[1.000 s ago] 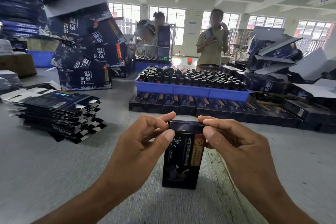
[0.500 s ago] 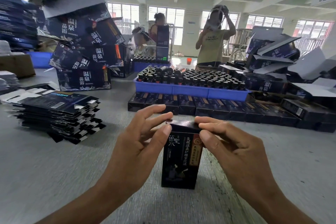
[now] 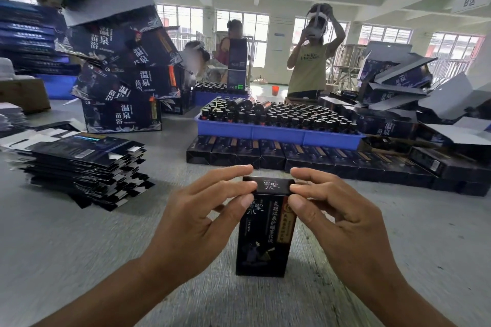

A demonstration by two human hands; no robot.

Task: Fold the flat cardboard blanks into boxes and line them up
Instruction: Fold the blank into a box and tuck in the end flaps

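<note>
Two hands worked one dark box (image 3: 261,241) standing upright on the grey bench (image 3: 66,247): the left hand (image 3: 194,223) and right hand (image 3: 337,220) each pinched an end of its top flap (image 3: 269,185), fingers curled. Flat blanks (image 3: 79,164) lay stacked at left; finished boxes (image 3: 305,156) lined the far side.

Blanks (image 3: 79,164) left — box (image 3: 263,236) centre

The top flap (image 3: 268,185) of the upright box (image 3: 264,233) was raised and tilted half a second ago; it now lies flat across the box mouth, white characters facing up. The left hand (image 3: 196,223) at 9 o'clock and the right hand (image 3: 342,220) at 3 o'clock have shifted to pinch the flap's two ends. At 1 o'clock, the standing person (image 3: 309,61) has raised both arms to the head.
</note>
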